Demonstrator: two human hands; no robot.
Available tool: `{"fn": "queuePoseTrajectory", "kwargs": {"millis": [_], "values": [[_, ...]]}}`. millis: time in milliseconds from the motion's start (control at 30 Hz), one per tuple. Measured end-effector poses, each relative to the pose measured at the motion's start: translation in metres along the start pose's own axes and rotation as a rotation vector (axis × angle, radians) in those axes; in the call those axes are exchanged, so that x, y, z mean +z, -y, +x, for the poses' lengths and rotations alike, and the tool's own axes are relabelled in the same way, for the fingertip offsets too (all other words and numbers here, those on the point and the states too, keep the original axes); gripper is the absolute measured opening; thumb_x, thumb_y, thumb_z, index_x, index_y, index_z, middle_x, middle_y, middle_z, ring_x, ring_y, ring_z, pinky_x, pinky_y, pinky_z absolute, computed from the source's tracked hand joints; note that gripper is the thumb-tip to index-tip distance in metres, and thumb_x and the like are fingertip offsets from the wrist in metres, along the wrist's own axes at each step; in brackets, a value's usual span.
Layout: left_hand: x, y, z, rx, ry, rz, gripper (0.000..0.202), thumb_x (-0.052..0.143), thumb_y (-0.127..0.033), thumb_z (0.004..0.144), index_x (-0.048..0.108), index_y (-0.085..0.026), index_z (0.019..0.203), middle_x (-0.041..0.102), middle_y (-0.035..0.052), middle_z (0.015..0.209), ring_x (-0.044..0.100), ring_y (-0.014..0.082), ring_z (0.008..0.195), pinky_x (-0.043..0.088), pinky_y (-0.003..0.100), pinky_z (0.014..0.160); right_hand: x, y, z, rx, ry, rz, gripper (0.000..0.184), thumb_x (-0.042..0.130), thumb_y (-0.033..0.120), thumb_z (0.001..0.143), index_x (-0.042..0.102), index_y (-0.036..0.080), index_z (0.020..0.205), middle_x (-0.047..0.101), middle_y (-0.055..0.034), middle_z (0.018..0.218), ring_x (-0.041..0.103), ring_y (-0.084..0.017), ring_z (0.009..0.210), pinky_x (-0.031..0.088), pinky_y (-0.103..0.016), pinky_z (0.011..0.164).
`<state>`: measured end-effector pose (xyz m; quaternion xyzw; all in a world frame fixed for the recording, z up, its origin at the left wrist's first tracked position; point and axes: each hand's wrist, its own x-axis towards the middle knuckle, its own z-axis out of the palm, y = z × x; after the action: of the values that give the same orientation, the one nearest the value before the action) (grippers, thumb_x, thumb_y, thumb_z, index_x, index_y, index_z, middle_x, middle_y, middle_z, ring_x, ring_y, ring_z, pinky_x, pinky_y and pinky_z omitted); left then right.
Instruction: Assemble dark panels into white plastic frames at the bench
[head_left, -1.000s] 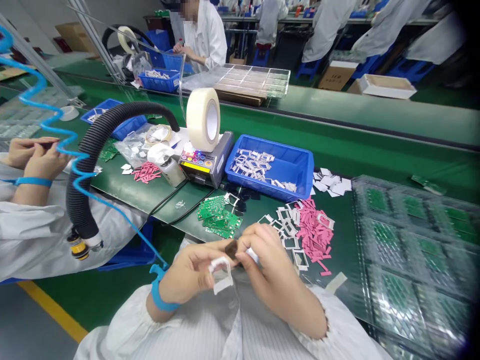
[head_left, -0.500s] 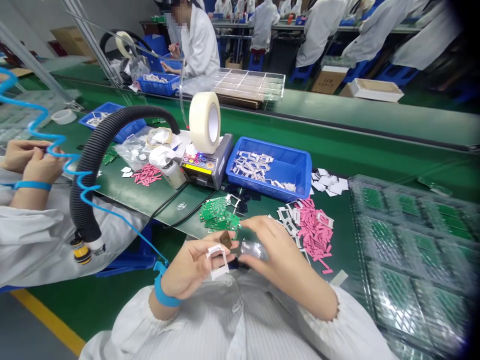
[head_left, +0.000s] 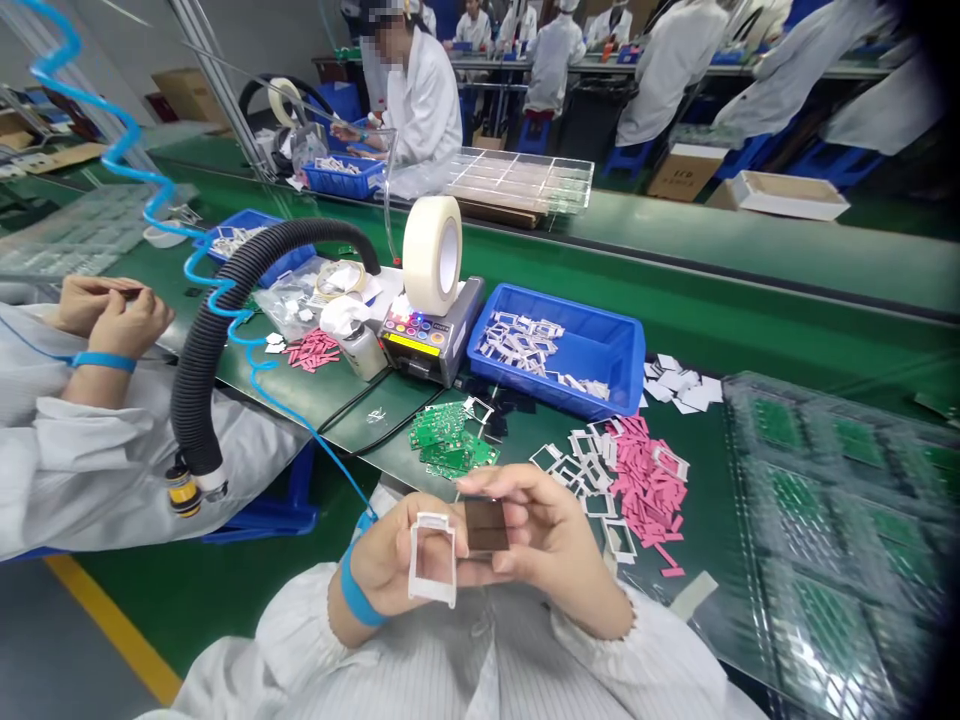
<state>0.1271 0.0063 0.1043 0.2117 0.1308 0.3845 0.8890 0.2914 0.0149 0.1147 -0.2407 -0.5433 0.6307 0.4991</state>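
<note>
A white plastic frame [head_left: 433, 591] stands upright in my left hand [head_left: 381, 562], pinched between thumb and fingers. Its window is open, and fingers show through it. Just to the right, a small dark rectangular panel [head_left: 486, 525], brown and glossy, lies between the thumb and fingers of my right hand [head_left: 559, 545]. The left fingertips reach to the panel's left edge and under it. Beyond my hands lies a pile of green circuit boards [head_left: 446, 432]. Loose white frames [head_left: 592, 462] and pink strips [head_left: 637, 490] are spread on the bench to the right.
A blue bin [head_left: 630, 350] of white frames stands behind, beside a grey machine [head_left: 450, 350] topped by a tape roll [head_left: 424, 255]. Clear trays [head_left: 739, 480] with boards are at right. A black hose [head_left: 191, 370] arches at left, near a co-worker's hands [head_left: 124, 320].
My right hand has closed in from the right and now grips the dark panel, which was at my left fingertips. The white frame is still in my left hand. The whole view has shifted slightly.
</note>
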Motion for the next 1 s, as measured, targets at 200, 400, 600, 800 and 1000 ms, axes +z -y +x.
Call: {"fn": "queuePoseTrajectory", "kwargs": {"millis": [200, 400, 600, 800, 1000], "values": [[0.013, -0.003, -0.003, 0.072, 0.017, 0.083, 0.033, 0.072, -0.049, 0.063, 0.075, -0.019, 0.076, 0.066, 0.013, 0.107, 0.059, 0.0302, 0.105, 0.047, 0.045, 0.088, 0.001, 0.005, -0.003, -0.027, 0.021, -0.112, 0.04, 0.069, 0.04, 0.076, 0.053, 0.03, 0.112, 0.059, -0.0065, 0.122, 0.053, -0.021, 0.115, 0.046, -0.04, 0.093], [0.02, -0.013, -0.012, 0.179, 0.085, 0.543, 0.033, 0.074, -0.04, 0.065, 0.074, -0.024, 0.094, 0.055, 0.0127, 0.127, 0.055, 0.0278, 0.108, 0.04, 0.042, 0.095, 0.004, 0.039, 0.0, -0.281, -0.185, -0.868, 0.008, 0.059, 0.016, 0.082, 0.058, 0.023, 0.083, 0.053, -0.0012, 0.077, 0.053, -0.016, 0.077, 0.046, -0.033, 0.072], [0.015, -0.01, -0.013, 0.255, 0.133, 0.667, 0.039, 0.077, -0.032, 0.063, 0.072, -0.027, 0.101, 0.053, 0.0122, 0.13, 0.052, 0.0312, 0.114, 0.038, 0.045, 0.098, 0.007, 0.045, -0.001, -0.34, -0.174, -1.104, 0.011, 0.056, 0.01, 0.081, 0.056, 0.022, 0.08, 0.053, 0.0015, 0.07, 0.053, -0.015, 0.068, 0.04, -0.042, 0.08], [0.013, -0.01, -0.009, 0.326, 0.163, 0.748, 0.044, 0.077, -0.028, 0.064, 0.069, -0.027, 0.107, 0.052, 0.0113, 0.134, 0.054, 0.0283, 0.115, 0.04, 0.038, 0.097, 0.006, 0.044, -0.002, -0.293, -0.172, -1.118, 0.011, 0.053, 0.012, 0.084, 0.055, 0.022, 0.079, 0.054, 0.0008, 0.069, 0.052, -0.016, 0.071, 0.041, -0.038, 0.075], [0.013, -0.016, -0.008, 0.29, 0.166, 0.812, 0.047, 0.078, -0.026, 0.062, 0.068, -0.028, 0.107, 0.056, 0.0116, 0.132, 0.056, 0.0271, 0.111, 0.04, 0.038, 0.095, 0.006, 0.042, -0.001, -0.264, -0.145, -1.119, 0.011, 0.053, 0.012, 0.084, 0.054, 0.022, 0.079, 0.054, 0.0005, 0.071, 0.052, -0.016, 0.072, 0.041, -0.036, 0.074]]}}
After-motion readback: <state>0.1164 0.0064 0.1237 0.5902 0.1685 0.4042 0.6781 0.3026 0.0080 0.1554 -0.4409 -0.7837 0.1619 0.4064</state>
